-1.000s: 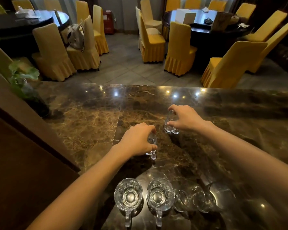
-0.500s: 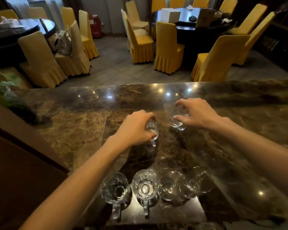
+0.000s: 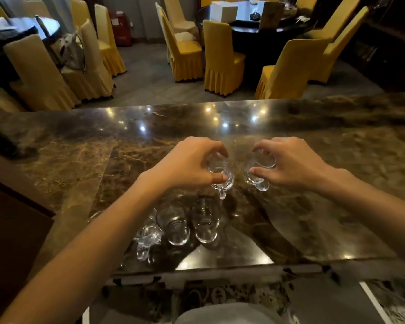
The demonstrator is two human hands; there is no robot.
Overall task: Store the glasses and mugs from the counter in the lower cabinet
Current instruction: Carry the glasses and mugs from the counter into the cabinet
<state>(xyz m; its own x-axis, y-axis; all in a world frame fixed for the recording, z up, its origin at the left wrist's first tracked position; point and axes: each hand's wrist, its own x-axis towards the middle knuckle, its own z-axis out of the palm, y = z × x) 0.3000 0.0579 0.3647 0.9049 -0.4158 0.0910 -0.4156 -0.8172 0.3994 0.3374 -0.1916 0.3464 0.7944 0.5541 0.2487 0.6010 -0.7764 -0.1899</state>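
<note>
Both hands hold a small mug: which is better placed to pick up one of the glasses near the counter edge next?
Left, probably. The left hand with its small clear glass mug sits almost directly beyond the clear glasses; the right hand is off to their right. Either must first unload.

1. Both bare forearms reach forward from the lower corners and converge toward the middle.
2. The left hand (image 3: 189, 163) is palm down, its fingers curled and its thumb pinched in from the near side, closed on a small glass mug (image 3: 221, 177).
3. The right hand (image 3: 288, 163) mirrors it, thumb and fingertips clasping a second glass mug (image 3: 255, 173).
4. The two hands sit near each other without touching.
</note>
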